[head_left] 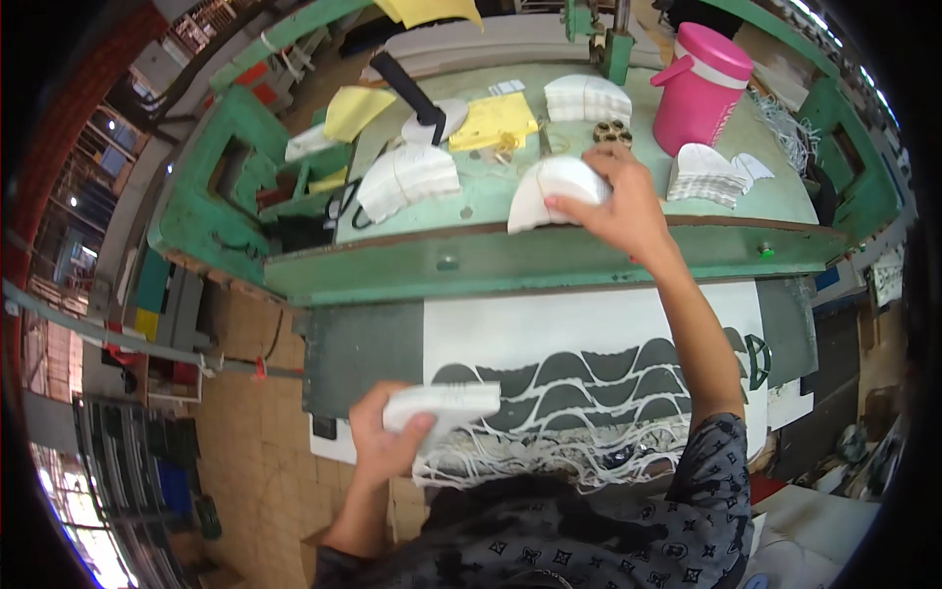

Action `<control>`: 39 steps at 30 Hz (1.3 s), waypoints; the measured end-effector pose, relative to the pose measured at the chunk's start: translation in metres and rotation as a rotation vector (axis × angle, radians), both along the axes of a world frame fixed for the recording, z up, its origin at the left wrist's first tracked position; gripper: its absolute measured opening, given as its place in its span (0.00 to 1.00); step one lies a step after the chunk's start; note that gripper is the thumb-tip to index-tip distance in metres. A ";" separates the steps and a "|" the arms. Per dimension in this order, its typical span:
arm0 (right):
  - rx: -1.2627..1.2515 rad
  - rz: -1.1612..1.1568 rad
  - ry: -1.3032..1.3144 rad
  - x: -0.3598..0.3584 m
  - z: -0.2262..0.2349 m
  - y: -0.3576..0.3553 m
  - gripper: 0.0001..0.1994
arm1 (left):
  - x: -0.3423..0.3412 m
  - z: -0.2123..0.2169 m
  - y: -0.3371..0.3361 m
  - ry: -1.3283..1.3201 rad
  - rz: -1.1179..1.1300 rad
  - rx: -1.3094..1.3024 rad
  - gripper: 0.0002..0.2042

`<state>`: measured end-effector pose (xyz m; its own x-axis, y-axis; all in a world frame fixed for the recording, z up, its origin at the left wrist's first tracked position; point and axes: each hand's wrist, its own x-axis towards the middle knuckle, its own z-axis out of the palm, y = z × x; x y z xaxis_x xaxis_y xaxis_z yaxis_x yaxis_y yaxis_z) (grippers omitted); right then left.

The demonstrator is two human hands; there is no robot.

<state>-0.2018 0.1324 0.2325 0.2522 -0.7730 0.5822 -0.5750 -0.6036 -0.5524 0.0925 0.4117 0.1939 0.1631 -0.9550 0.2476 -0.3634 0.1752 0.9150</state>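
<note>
My left hand (385,437) is closed around a small stack of white cut pieces (461,398), held over the near left part of a white sheet (549,314). Rows of curved cut-outs run across that sheet, and thin scraps lie along its near edge. Farther off, my right hand (633,206) grips a half-round bundle of white pieces (549,187), thumb on its near side, at the front edge of the green machine top (481,201). To the right of the cut-outs lies a small dark green cutting die (758,360).
More white stacks sit on the machine top: one at left (407,182), one at the back (587,101) and one at right (705,177). A pink jug (699,93) stands at the back right. Yellow papers (491,120) and a black-handled tool (407,88) lie behind.
</note>
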 end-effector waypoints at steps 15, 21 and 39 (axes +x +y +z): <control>0.647 -0.115 -0.918 -0.013 -0.005 -0.092 0.36 | 0.022 -0.047 0.025 0.259 -0.297 0.117 0.12; 0.723 0.186 -1.291 -0.018 0.009 -0.092 0.25 | 0.048 -0.062 0.035 0.403 -0.258 0.126 0.12; 1.257 0.357 -0.572 0.136 -0.210 0.359 0.31 | 0.125 -0.174 0.116 0.644 -0.459 0.874 0.18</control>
<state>-0.0662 0.4911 0.0226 0.5081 -0.7892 -0.3451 -0.0183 0.3907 -0.9203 0.2175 0.5280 0.0195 -0.3840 -0.7610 -0.5229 0.1433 -0.6085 0.7805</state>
